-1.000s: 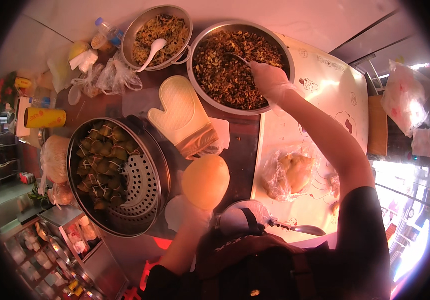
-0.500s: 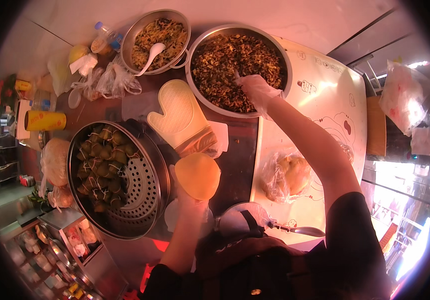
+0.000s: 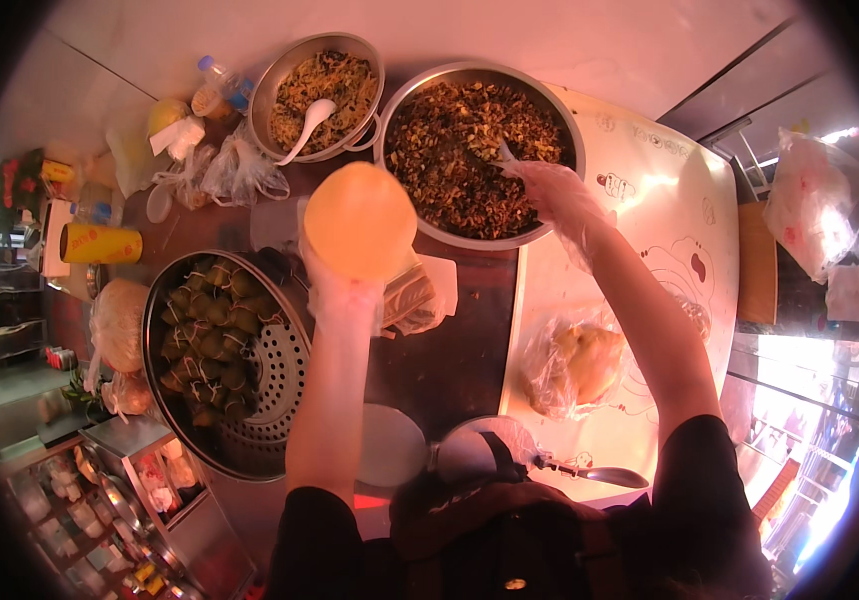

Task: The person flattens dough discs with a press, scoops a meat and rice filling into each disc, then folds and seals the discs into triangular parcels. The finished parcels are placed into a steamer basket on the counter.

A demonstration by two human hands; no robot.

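Observation:
My left hand (image 3: pixel 342 298), in a clear plastic glove, holds up a round, flat yellow dough wrapper (image 3: pixel 361 222). The wrapper covers most of the fingers. Over the right edge of a wide metal bowl (image 3: pixel 579 150) filled with dark chopped filling (image 3: pixel 455 170) is my right hand (image 3: pixel 562 200), also gloved. Its fingers are closed together, and a thin pale tip juts out toward the filling; whether this is a tool or the glove's end I cannot make out. Behind the wrapper, a cream oven mitt (image 3: pixel 412 300) is mostly hidden.
A steamer pot (image 3: pixel 280 375) with leaf-wrapped dumplings (image 3: pixel 212 330) stands left. Farther back is a pan of lighter filling with a white spoon (image 3: pixel 316 120). Bagged dough (image 3: pixel 585 365) lies on the pale mat (image 3: pixel 670 180); near me are a white disc (image 3: pixel 390 445) and metal spoon (image 3: pixel 615 478).
My left hand has lifted the dough wrapper away from me, over the mitt. My right hand has drawn back rightward from the filling toward the bowl's edge.

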